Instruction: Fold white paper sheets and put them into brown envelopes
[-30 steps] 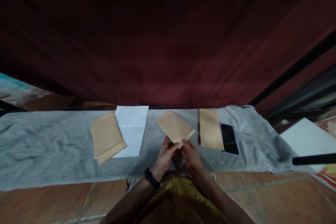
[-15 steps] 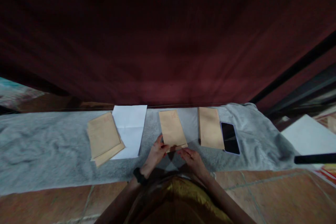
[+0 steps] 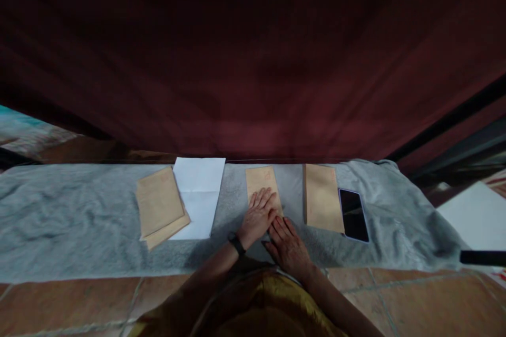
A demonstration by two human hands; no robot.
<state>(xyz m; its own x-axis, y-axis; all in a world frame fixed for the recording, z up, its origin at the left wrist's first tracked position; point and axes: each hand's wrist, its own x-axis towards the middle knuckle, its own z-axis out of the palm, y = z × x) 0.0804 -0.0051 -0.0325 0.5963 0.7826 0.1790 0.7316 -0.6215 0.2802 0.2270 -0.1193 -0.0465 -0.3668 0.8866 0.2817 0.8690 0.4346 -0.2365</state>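
A brown paper envelope (image 3: 260,178) with a small reddish print lies in front of me on the grey cloth (image 3: 98,210). My left hand (image 3: 261,211), a dark band on its wrist, rests flat on the envelope with fingers stretched out. Beside it my right hand (image 3: 288,245) lies flat over the envelope's near right edge, its fingertips close to the left hand. Both hands cover the lower part of the envelope, so its flap is hidden. Neither hand grips anything.
On the left, several brown envelopes (image 3: 160,202) overlap white paper sheets (image 3: 201,200) with a crease. A stack of envelopes (image 3: 324,197) stands on the right, next to a phone (image 3: 353,216). A dark red curtain (image 3: 253,89) hangs behind; a white board (image 3: 478,218) is far right.
My left hand has moved from the envelope's near left corner up onto its face and flattened. My right hand has opened out flat on the near edge. The view has shifted slightly.
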